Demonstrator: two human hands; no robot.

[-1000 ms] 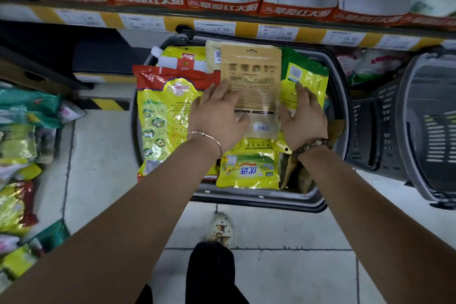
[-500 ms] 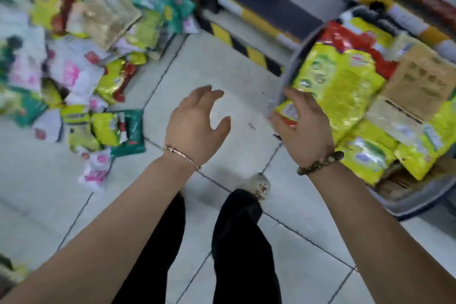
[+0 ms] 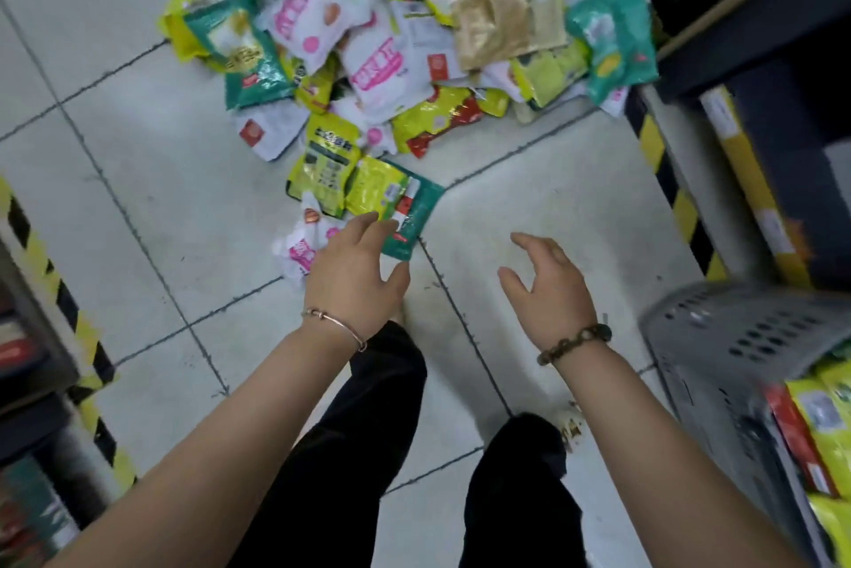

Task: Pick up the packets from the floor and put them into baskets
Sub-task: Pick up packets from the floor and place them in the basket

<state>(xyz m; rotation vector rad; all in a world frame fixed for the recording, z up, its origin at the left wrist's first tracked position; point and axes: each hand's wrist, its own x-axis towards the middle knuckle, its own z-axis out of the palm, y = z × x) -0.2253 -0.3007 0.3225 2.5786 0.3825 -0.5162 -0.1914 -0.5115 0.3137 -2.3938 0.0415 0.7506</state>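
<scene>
A heap of packets [image 3: 405, 28] in yellow, green, white and pink lies on the tiled floor ahead. Nearest me are a green packet [image 3: 416, 217], a yellow packet [image 3: 324, 169] and a small white-and-pink packet [image 3: 299, 247]. My left hand [image 3: 357, 277] hovers with spread fingers over the near edge of the green packet; whether it touches is unclear. My right hand [image 3: 550, 286] is open above bare floor, holding nothing. A grey basket [image 3: 718, 337] with yellow and red packets inside stands at my right.
Shelf bases with black-and-yellow hazard stripes run along the left [image 3: 83, 337] and right [image 3: 681, 203] sides of the aisle. My black-trousered legs [image 3: 382, 429] and a shoe [image 3: 568, 424] stand on the tiles below my hands.
My view has swung from the filled basket to the heap on the floor. Both hands left the basket's packets and now reach toward the heap, the left one arriving at the green packet.
</scene>
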